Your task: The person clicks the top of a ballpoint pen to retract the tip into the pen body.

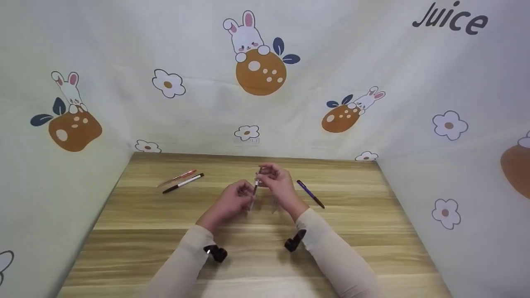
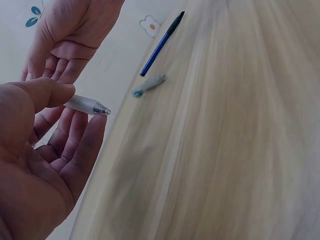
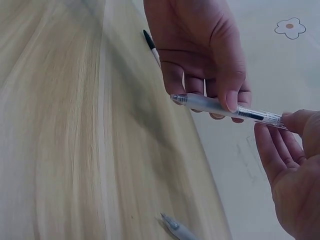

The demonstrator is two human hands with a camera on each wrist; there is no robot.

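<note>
Both hands hold one clear-and-frosted pen (image 3: 205,104) above the wooden table. My left hand (image 1: 232,200) pinches its frosted part between thumb and fingers, and the cone-shaped end (image 2: 102,110) sticks out past them in the left wrist view. At the other, transparent end, the thumb and fingers of my right hand (image 1: 278,185) grip the pen; a dark strip shows inside the barrel there. Below the right hand lies a pale grey pen (image 3: 179,230) on the table, with a teal end (image 2: 138,93) visible in the left wrist view.
A blue pen (image 1: 310,193) with a dark end lies right of the hands. Left of them, a white pen (image 1: 184,183) with black ends lies beside a thin reddish pen (image 1: 177,178). Printed cloth (image 1: 198,111) surrounds the table's back and sides.
</note>
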